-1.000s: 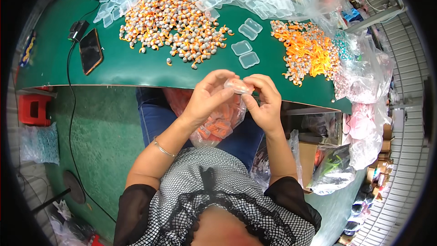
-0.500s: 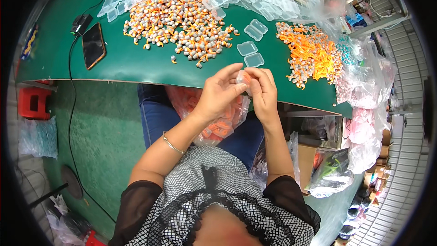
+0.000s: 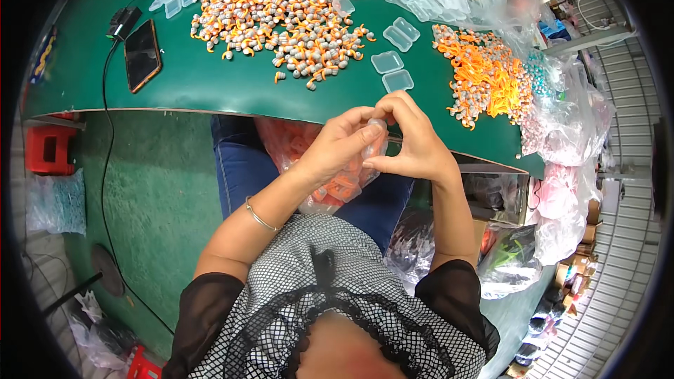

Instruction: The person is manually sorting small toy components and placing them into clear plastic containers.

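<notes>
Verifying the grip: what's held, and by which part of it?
A small clear case, between the hands, seemingly pinched near one end; exact contact partly hidden.

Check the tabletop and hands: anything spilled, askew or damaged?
One small orange-and-gray piece lies apart from the larger pile on the green tabletop, like a stray; otherwise nothing stands out. The clear case in the left hand is too covered to judge.
</notes>
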`<state>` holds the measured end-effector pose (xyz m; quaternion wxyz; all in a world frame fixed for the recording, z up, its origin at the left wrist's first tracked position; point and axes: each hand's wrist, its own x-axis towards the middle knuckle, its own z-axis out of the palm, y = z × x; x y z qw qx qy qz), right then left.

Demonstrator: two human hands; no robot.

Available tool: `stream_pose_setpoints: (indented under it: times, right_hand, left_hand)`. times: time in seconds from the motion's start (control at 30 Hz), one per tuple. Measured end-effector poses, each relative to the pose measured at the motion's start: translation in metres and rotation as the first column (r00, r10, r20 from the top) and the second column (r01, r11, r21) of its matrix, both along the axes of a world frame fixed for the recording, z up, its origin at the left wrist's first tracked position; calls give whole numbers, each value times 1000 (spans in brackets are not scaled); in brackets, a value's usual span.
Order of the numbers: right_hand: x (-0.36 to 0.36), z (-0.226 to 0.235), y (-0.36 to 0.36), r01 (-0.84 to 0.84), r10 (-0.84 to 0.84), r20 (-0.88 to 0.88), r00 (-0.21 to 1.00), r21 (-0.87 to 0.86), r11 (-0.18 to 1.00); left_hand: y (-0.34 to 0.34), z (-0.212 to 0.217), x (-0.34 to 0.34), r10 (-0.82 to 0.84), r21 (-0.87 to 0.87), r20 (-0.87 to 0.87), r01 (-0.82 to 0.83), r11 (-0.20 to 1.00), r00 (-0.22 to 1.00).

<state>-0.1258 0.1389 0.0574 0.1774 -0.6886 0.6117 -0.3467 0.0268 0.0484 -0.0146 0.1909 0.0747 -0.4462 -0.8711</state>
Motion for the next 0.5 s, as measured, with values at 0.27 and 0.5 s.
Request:
stream_pose_setpoints:
  times: [0.27,0.5]
  right_hand:
    - [-3,4,-14,21,-21,-19,1000,4,1000]
    - [-11,-1,-17,23,-41,117,992,149,989]
  left_hand:
    - [13,10,-17,122,244,6,-120,962,992]
    - [16,20,-18,101,470,128,-150,870,987]
